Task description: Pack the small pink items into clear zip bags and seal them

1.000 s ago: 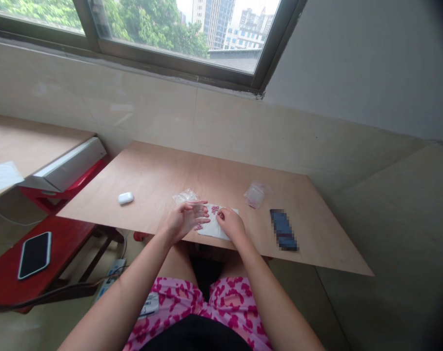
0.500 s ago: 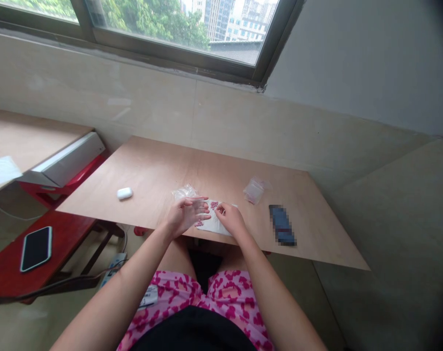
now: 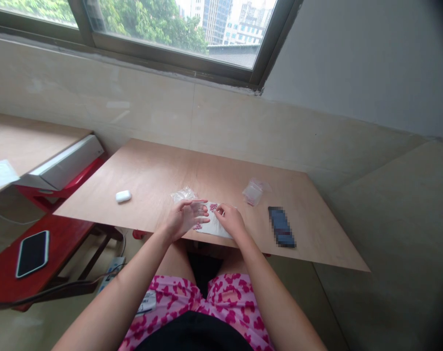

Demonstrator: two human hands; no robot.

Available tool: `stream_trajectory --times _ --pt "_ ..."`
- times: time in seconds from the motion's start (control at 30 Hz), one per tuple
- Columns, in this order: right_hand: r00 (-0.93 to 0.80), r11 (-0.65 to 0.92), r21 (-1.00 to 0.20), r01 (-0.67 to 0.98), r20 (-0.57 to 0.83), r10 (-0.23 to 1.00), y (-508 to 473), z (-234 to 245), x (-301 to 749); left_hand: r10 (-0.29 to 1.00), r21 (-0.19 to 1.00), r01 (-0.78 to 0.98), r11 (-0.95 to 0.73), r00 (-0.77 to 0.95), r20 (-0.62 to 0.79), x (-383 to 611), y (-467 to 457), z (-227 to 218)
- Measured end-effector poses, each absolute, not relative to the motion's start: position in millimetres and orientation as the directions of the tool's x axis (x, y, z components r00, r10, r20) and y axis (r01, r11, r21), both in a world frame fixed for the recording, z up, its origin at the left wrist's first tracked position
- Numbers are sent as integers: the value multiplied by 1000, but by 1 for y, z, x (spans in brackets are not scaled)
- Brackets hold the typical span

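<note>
My left hand [image 3: 184,218] is raised a little above the wooden table [image 3: 155,170] and holds a small clear plastic bag [image 3: 198,208] between thumb and fingers. My right hand [image 3: 231,220] rests on a white sheet [image 3: 210,227] near the table's front edge. Its fingers are pinched beside a cluster of small pink pieces [image 3: 213,207] lying on the sheet. What the pinch holds is too small to see. More pink pieces [image 3: 197,226] show under my left hand.
A crumpled clear bag [image 3: 184,194] lies behind my left hand; another small bag [image 3: 254,191] lies right of the sheet. A white earbud case [image 3: 123,196] and a dark phone [image 3: 281,226] lie on the table. Left stands a red bench [image 3: 66,234] with a phone [image 3: 32,253].
The hands have stayed at the sheet. My right hand's fingers drew closer to the pink pieces and the clear bag. The view shifted slightly.
</note>
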State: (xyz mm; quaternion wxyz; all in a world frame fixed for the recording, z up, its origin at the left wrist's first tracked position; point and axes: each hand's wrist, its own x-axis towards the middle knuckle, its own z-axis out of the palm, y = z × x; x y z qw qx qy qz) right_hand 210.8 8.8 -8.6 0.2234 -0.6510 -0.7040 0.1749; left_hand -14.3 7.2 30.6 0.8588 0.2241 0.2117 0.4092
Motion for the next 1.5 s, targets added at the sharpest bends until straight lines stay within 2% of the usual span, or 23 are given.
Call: stream_trajectory --times 0.13,0.27,0.37,0.5,0.6,0.77,0.93,1.1,1.5 --pt "12 112 -736 668 161 987 -3 8 209 793 673 -483 560 548 -267 -10 7 28" --pt "-56 106 -904 413 91 994 -18 25 205 781 766 -397 505 589 -209 0 0 26" --pt "-151 55 -966 252 16 988 -29 33 204 756 802 -374 465 639 -141 7 -9 26" --pt "-186 11 -989 144 -16 983 -45 38 211 707 837 -285 468 688 -161 11 -21 26" --pt "-176 4 -989 150 -23 984 -58 37 220 700 888 -210 408 696 -157 12 -27 27" --pt "-161 108 -955 276 65 985 -77 31 232 792 995 -51 86 610 -37 19 -33 23" --pt "-199 234 -893 385 167 966 -81 27 235 823 993 111 -27 567 -41 29 -39 6" --pt "-222 288 -853 435 208 953 -82 24 236 840 943 254 -216 540 46 33 -43 5" --pt "-222 252 -856 452 166 961 -85 30 236 823 898 315 -308 561 85 32 -49 14"
